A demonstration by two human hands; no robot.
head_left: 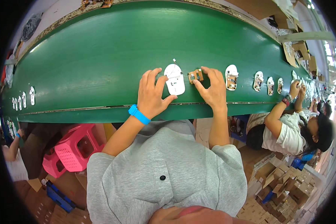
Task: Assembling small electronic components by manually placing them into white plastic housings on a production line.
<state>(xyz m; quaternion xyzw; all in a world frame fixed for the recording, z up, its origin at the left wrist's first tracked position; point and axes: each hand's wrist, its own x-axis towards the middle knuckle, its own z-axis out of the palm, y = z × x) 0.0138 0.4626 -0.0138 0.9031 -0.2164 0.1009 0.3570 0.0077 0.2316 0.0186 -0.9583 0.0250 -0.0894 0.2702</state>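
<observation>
A: In the head view, what lies between the 2 hands?
B: A white shell (176, 86), round at both ends. It lies flat on the green table (112, 48). A thin wire sticks out past its far end, with a tiny white plug (174, 59) on the tip.

A: Where is the left hand?
B: The left hand (151, 93) is just left of the white shell. It is spread wide, like a big letter C. The pointer finger is right by the shell's left edge, and the thumb is by its near end. I can't tell how hard they touch. A bright blue band (139, 114) goes around that wrist.

A: And the right hand?
B: The right hand (214, 89) is on the other side, to the right of the white shell. It has a little brown board (195, 76) between its thumb and pointer finger. The board is near the shell, but the 2 do not touch.

A: What else is there?
B: Farther right of the white shell is a row of open shells (231, 71) with brown bits inside. Past those sits a person in a white shirt (283, 138). Far to the left of the white shell are small white pieces (32, 96) in a line. Pink stools (69, 155) stand lower down, to its left.
</observation>
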